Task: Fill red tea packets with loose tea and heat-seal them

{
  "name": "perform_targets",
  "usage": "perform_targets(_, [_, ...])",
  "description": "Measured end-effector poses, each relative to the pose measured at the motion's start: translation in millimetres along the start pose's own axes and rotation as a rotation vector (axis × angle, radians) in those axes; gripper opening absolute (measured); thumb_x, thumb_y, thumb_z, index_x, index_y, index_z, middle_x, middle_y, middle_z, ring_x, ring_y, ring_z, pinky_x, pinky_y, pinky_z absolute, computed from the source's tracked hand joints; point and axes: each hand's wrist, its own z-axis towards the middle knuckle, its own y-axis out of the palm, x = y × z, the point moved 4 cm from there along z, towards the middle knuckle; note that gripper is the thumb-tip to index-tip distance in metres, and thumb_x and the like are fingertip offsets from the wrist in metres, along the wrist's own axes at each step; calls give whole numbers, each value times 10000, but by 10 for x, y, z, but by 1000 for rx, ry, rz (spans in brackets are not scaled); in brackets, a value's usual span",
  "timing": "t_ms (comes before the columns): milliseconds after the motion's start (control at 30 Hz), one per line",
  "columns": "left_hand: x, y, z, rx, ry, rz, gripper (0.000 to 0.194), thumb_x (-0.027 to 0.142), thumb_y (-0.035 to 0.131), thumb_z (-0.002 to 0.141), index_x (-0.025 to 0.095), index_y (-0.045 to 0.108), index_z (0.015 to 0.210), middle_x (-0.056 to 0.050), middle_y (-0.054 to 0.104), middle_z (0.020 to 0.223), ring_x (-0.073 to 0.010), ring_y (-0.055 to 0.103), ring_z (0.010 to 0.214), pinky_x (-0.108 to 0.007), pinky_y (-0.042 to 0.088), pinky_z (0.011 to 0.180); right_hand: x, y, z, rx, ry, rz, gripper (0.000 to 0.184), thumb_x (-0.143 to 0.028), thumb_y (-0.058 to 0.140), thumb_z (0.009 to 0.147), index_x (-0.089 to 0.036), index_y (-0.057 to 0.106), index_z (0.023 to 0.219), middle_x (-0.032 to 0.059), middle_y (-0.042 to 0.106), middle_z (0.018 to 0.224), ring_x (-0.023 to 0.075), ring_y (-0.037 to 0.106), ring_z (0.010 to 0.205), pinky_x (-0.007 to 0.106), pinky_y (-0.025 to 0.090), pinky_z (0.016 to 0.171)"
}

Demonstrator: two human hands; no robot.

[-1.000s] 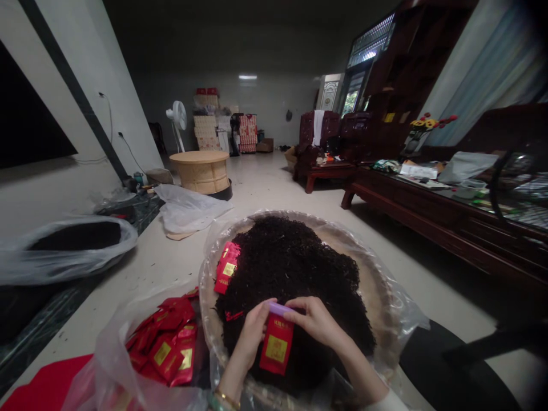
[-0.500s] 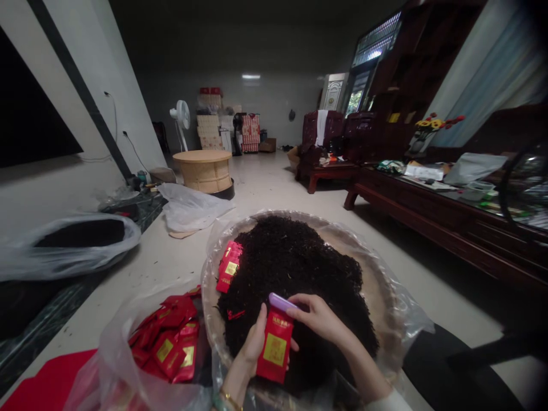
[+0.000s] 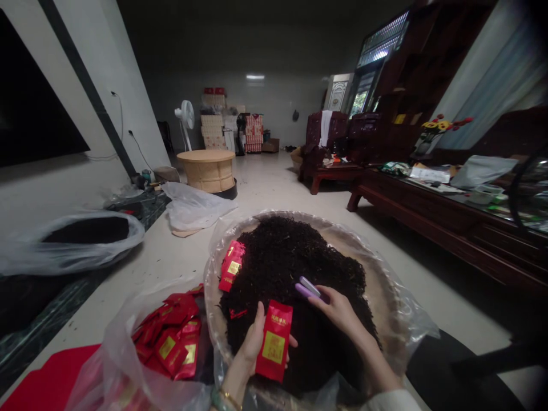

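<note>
My left hand point(image 3: 253, 341) holds a red tea packet point(image 3: 274, 342) with a yellow label, thumb along its left edge and fingers behind it. In my right hand point(image 3: 338, 308) is a small purple hand-held bag sealer point(image 3: 309, 288), its two slim jaws parted and clear of the packet's top edge. Both hands are over a heap of dark dried tea leaves point(image 3: 295, 257) in a wide round basket point(image 3: 381, 297) lined with clear plastic. A few red packets point(image 3: 232, 267) lie against the basket's left side. A small red scrap point(image 3: 238, 313) rests on the leaves.
A clear plastic bag point(image 3: 141, 308) full of red packets stands left of the basket. Farther left is another bag point(image 3: 137, 231) of dark leaves. A round wooden table point(image 3: 206, 165) and a fan point(image 3: 185, 114) stand behind; a long dark wooden table point(image 3: 411, 211) runs along the right.
The purple bag sealer has come off the packet's top edge and moved up and right in my right hand, its jaws now apart. My left hand keeps the packet nearly in place.
</note>
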Motion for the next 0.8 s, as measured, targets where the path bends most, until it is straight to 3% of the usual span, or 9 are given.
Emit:
perform_targets(67, [-25, 5, 15, -4, 1, 0, 905, 861, 253, 704, 82, 671, 897, -137, 720, 654, -181, 600, 423, -300, 487, 453, 42, -9, -11, 68, -6, -58, 488, -508, 659, 686, -157, 701, 1023, 134, 705, 1034, 345, 609, 950, 435, 437, 841])
perform_targets(167, [-32, 59, 14, -3, 19, 16, 892, 850, 243, 720, 76, 671, 840, -142, 719, 657, -172, 604, 426, -284, 480, 465, -151, 100, -122, 125, -108, -38, 410, -519, 611, 757, -204, 709, 1001, 119, 695, 1061, 327, 573, 993, 435, 406, 882])
perform_targets(267, [1, 131, -13, -10, 47, 35, 866, 843, 268, 722, 83, 668, 834, -129, 713, 666, -168, 604, 433, -281, 469, 482, -437, 335, -258, 6, -207, 109, 364, -545, 541, 821, -226, 716, 800, 74, 705, 860, 269, 588, 890, 393, 421, 841])
perform_targets(333, [59, 150, -29, 3, 117, 47, 802, 830, 370, 701, 101, 663, 861, -94, 698, 658, -164, 596, 452, -277, 454, 500, -561, 453, -324, -49, -217, 177, 431, -559, 518, 833, -212, 656, 618, 47, 653, 686, 233, 580, 763, 372, 426, 782])
perform_targets(400, [157, 123, -38, 79, 267, 94, 652, 740, 582, 655, 125, 660, 855, -45, 676, 649, -150, 581, 503, -255, 431, 530, -626, 507, -366, -65, -226, 217, 461, -559, 523, 828, -208, 597, 538, 31, 602, 614, 213, 553, 702, 353, 419, 726])
perform_targets(467, [248, 79, -46, 180, 412, 161, 479, 582, 753, 588, 141, 651, 745, 7, 626, 593, -125, 534, 526, -225, 384, 533, -651, 517, -393, -64, -241, 237, 447, -547, 537, 820, -209, 578, 529, 28, 582, 609, 209, 535, 698, 337, 407, 688])
perform_targets(533, [290, 54, -41, 242, 474, 200, 400, 490, 804, 556, 147, 603, 602, 42, 553, 517, -102, 466, 505, -210, 330, 509, -650, 516, -407, -67, -235, 250, 438, -536, 541, 816, -209, 563, 527, 28, 565, 607, 207, 522, 692, 327, 396, 661])
perform_targets(700, [274, 71, -23, 276, 501, 165, 447, 560, 730, 610, 161, 539, 543, 64, 466, 492, -81, 371, 475, -213, 279, 487, -597, 596, -416, -157, -126, 387, 444, -588, 527, 797, -193, 565, 598, 24, 567, 634, 188, 519, 644, 299, 407, 607])
perform_targets(800, [256, 79, -21, 277, 508, 160, 476, 589, 713, 615, 160, 524, 530, 66, 430, 487, -76, 336, 476, -216, 247, 478, -573, 636, -420, -141, -93, 402, 424, -588, 573, 761, -181, 594, 646, 29, 590, 656, 191, 531, 651, 296, 416, 608])
